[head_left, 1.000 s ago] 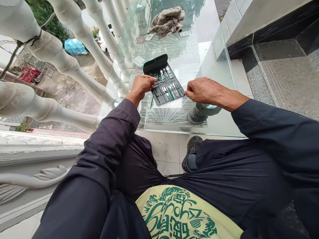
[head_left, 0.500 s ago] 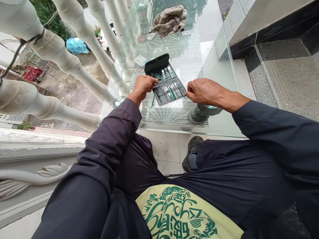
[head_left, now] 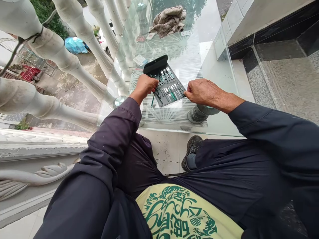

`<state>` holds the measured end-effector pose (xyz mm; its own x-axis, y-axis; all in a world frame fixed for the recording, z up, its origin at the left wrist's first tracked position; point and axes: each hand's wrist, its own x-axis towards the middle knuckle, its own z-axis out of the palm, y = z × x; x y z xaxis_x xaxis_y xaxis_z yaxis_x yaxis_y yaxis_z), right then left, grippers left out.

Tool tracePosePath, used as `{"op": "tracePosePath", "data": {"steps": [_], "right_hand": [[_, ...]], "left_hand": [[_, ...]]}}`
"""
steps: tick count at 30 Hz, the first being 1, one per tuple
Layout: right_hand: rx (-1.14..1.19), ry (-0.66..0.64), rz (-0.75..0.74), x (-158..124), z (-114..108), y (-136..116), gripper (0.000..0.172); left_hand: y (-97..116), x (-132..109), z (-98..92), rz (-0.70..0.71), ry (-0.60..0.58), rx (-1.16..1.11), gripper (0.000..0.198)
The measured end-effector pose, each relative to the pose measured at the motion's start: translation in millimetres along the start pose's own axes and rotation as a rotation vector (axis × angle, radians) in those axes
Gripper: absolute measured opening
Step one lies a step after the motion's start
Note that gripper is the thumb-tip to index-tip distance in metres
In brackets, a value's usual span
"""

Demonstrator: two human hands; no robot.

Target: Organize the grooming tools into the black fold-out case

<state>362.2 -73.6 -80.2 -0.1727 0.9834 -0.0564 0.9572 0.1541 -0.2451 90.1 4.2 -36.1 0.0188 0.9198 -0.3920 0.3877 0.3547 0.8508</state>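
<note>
An unfolded dark manicure case point(head_left: 163, 102) lies on the glass table, its flap raised at the far side. Nail clippers point(head_left: 166, 73) and small scissors point(head_left: 161, 81) sit in its upper half. Several slim tools, some green, are tucked under a strap in the lower half. My left hand point(head_left: 145, 87) is closed in a pinch over the case's left side, close to the scissors; what the fingertips hold is hidden. Below that hand, a thin green tool point(head_left: 152, 100) sticks out beside the case. With thumb and finger, my right hand point(head_left: 205, 93) grips the case's right edge.
The glass table point(head_left: 219, 127) carries a crumpled cloth point(head_left: 168, 21) at the back and several small cards, one a pale card point(head_left: 141, 60) left of the case. A white balustrade point(head_left: 62, 56) runs along the left. Stone steps point(head_left: 286, 76) are at the right.
The view has shifted slightly. Both hands stay at the case in nearly the same pose, and its tools look unmoved.
</note>
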Motion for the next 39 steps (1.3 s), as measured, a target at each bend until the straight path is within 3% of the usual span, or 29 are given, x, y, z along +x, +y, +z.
{"op": "tracePosePath", "data": {"steps": [5, 9, 11, 15, 18, 21, 24, 31, 39], "right_hand": [[0.051, 0.016, -0.042, -4, 1, 5, 0.046], [0.025, 0.075, -0.058, -13, -18, -4, 0.047], [0.026, 0.142, -0.160, -12, -28, -14, 0.051], [0.066, 0.112, -0.468, 13, -26, -34, 0.066], [0.037, 0.078, -0.563, 41, -8, -39, 0.079], [-0.013, 0.087, -0.617, 59, 8, -37, 0.087], [-0.050, 0.085, -0.642, 63, 15, -33, 0.086], [-0.056, 0.113, -0.626, 68, 9, -29, 0.096], [-0.075, 0.084, -0.632, 77, 23, -40, 0.086]], "left_hand": [[-2, 9, 2.5, 0.105, 0.095, 0.126, 0.037], [-5, 7, -14.8, 0.242, 0.104, 0.190, 0.026], [-9, -1, -26.7, 0.319, 0.077, 0.210, 0.018], [-23, -31, -35.5, 0.433, -0.056, 0.486, 0.055], [-36, -53, -24.3, 0.511, -0.102, 0.761, 0.085], [-45, -62, -10.1, 0.551, -0.100, 0.942, 0.097], [-48, -58, -3.9, 0.582, -0.091, 0.991, 0.103], [-48, -51, -8.8, 0.554, -0.105, 0.998, 0.100], [-47, -49, -9.6, 0.562, -0.114, 1.015, 0.102]]}}
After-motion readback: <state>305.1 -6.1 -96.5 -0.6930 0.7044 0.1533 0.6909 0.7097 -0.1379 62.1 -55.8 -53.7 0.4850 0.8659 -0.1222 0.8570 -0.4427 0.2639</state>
